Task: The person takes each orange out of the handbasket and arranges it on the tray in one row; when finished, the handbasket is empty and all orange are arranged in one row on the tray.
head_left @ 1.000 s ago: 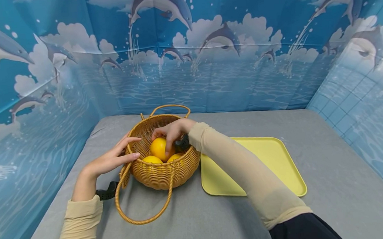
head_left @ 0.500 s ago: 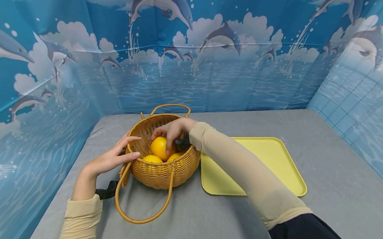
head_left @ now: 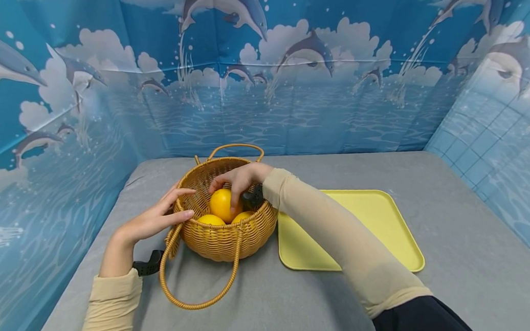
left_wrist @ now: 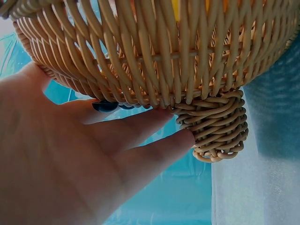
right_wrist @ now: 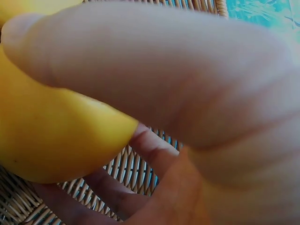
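In the head view we see the right hand [head_left: 240,181] pinching an orange [head_left: 220,202], thumb on the near side and fingers curled beyond it. The right wrist view shows the thumb lying across the fruit and the fingertips beneath it, partly hidden. The orange sits inside the basket [head_left: 224,245], above a second orange [head_left: 211,220] and a third orange [head_left: 242,217] by the near wall; its outline is nearly round, so we cannot tell its long axis or which way its stem end points. The left hand [head_left: 154,221] is spread at the basket's left side, the index finger and thumb reaching over the rim; in the left wrist view we find straight fingers against the outer weave. The basket opens upward, its near handle [head_left: 201,306] drooping toward the person and its far handle [head_left: 236,145] raised. Right of it on the table [head_left: 293,312] we note a yellow tray [head_left: 380,224], partly covered by the right sleeve [head_left: 339,242], its long axis apparently running side to side.
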Tool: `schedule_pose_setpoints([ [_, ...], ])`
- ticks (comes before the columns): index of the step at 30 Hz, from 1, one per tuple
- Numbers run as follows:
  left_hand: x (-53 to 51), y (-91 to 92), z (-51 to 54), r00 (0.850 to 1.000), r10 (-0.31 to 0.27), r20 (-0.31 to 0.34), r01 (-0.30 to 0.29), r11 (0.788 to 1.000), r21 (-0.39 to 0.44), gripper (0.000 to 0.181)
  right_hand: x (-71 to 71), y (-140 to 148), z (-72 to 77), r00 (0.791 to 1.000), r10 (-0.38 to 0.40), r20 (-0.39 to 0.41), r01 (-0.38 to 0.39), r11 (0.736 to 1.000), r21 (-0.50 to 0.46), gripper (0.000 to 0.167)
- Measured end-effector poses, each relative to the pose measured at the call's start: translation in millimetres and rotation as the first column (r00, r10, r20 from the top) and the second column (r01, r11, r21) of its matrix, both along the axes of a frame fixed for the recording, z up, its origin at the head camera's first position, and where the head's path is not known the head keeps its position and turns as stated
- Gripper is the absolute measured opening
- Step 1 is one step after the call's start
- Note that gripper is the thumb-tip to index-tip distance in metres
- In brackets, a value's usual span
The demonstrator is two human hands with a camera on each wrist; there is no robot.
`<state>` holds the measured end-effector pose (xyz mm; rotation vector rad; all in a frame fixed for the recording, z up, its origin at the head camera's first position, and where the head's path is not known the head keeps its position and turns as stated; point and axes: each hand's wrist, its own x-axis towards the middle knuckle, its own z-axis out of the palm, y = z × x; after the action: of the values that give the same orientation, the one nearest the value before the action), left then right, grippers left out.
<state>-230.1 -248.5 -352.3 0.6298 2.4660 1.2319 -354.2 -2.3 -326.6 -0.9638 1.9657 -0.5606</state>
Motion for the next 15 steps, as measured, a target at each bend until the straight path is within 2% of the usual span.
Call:
schedule_pose_setpoints([
  [2,0.1,0.1,0.3,1.000,0.001,0.001,-0.001,1.000,-0.001,0.056,0.1,0.2,0.2,1.000,0.000,0.006,0.000,1.000,0.010,0.078],
  [10,0.4,0.3,0.5,1.000,-0.001,0.000,0.001,1.000,0.004,0.056,1.0,-0.1,0.5,0.997,0.002,0.080,-0.003,1.000,0.011,0.066],
  [15,0.5,0.2,0.4,1.000,-0.004,0.001,0.004,1.000,0.004,0.055,1.6,0.1,0.2,0.997,0.003,0.079,-0.004,1.000,0.009,0.065],
])
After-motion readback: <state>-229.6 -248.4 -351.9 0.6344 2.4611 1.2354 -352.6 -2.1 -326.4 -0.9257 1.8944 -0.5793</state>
